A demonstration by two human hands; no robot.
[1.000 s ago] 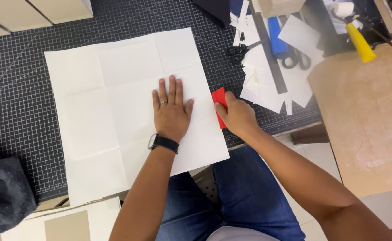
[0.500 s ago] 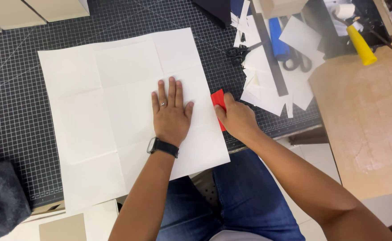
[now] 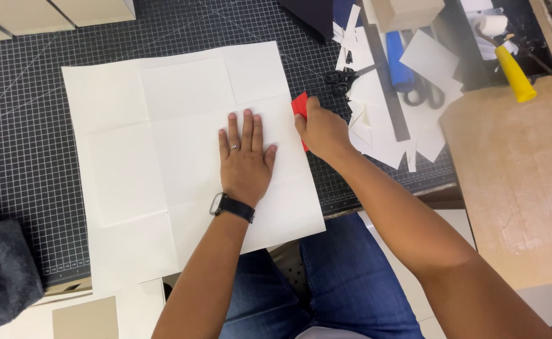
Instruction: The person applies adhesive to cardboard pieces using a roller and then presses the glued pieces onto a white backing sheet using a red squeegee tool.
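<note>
Moved: my right hand (image 3: 322, 130) and the red scraper (image 3: 300, 108) have slid up along the right edge of the paper since a moment ago; my left hand has stayed about where it was.
Left hand: my left hand (image 3: 245, 160) lies flat on the big white paper (image 3: 131, 157), fingers spread out straight, pressing it down and holding nothing.
Right hand: my fingers are curled tight around the red scraper, which sits at the paper's right edge.
Paper: it lies on the dark grid mat (image 3: 24, 163) and has fold lines across it.
Watch: a black watch (image 3: 233, 206) is on my left wrist.
Nearby: white paper scraps (image 3: 376, 129), black scissors (image 3: 342, 80) and a yellow tool (image 3: 514, 74) lie to the right.
</note>
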